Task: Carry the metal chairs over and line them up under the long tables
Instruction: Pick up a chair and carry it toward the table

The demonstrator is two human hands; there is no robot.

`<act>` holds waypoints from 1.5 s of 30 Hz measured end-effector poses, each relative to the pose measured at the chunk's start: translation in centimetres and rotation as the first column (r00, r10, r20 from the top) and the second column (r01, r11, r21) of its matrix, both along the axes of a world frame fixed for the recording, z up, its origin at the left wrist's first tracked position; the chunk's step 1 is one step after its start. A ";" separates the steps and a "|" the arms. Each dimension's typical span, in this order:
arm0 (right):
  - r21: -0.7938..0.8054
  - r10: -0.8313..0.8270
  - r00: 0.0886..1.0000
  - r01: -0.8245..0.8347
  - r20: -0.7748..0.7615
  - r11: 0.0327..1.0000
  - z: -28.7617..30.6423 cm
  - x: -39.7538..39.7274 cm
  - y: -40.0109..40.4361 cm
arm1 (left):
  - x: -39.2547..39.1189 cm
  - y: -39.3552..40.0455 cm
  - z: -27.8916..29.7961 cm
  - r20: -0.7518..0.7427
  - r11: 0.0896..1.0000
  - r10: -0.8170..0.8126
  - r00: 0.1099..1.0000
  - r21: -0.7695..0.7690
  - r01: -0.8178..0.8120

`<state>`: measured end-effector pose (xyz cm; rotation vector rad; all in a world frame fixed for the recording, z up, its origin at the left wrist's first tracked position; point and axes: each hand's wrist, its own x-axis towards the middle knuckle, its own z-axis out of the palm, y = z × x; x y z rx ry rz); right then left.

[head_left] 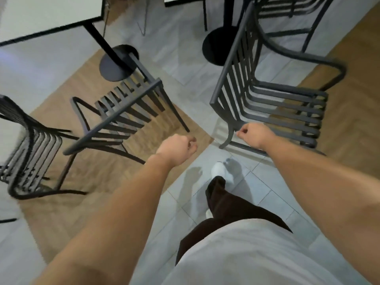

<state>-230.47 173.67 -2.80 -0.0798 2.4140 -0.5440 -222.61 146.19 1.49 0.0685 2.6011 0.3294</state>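
Three dark slatted metal chairs stand around me on the floor. The middle chair (115, 116) is pushed toward a white table (41, 15) with a black round base (117, 62). The right chair (267, 95) stands before another table's base (218, 46). A third chair (30, 151) sits at the far left. My left hand (176, 150) hangs curled in a loose fist just right of the middle chair, holding nothing. My right hand (253, 135) is also curled shut, close in front of the right chair's lower back corner; I cannot tell whether it touches it.
Another slatted chair (287, 9) stands at the top right under the second table (185, 1). The floor is grey tile with wood-pattern patches. My legs in dark trousers and a white shoe (222, 171) are on the tile aisle between the chairs.
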 end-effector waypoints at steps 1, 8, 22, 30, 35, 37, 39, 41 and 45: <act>-0.007 -0.019 1.000 0.019 0.008 1.000 -0.1 -1.1 -0.5 | -1.8 -0.3 -0.2 -0.011 1.000 -0.023 1.000 -0.006 0.022; -0.074 -0.212 0.977 0.212 0.010 0.974 -0.8 -10.9 -3.4 | -13.9 -1.4 -1.2 -0.029 0.989 -0.150 0.988 0.007 0.150; -0.128 -0.499 0.859 0.510 0.113 0.850 -0.6 -19.1 -4.0 | -34.8 1.1 -2.6 -0.053 0.893 -0.448 0.893 0.022 0.449; -0.137 -0.744 0.656 0.755 0.130 0.642 -0.6 -20.5 -4.4 | -43.6 4.7 -3.6 -0.134 0.649 -0.749 0.649 0.053 0.759; -0.139 -0.818 0.563 0.825 0.115 0.548 -1.1 -21.3 -6.7 | -48.2 5.3 -5.1 -0.142 0.486 -0.865 0.480 -0.005 0.874; -0.150 -0.835 0.529 0.847 0.148 0.510 -1.2 -21.7 -8.0 | -49.7 5.7 -5.5 -0.147 0.427 -0.897 0.417 -0.042 0.903; -0.148 -0.838 0.520 0.853 0.166 0.500 -1.5 -22.1 -9.3 | -51.1 6.1 -6.1 -0.150 0.353 -0.930 0.336 -0.102 0.930; -0.130 -0.831 0.523 0.853 0.191 0.506 -1.7 -22.5 -10.4 | -52.5 6.8 -6.9 -0.140 0.271 -0.958 0.250 -0.164 0.948; -0.113 -0.843 0.492 0.871 0.218 0.479 -2.6 -22.7 -12.1 | -54.3 9.1 -7.7 -0.072 0.159 -0.987 0.145 -0.265 0.951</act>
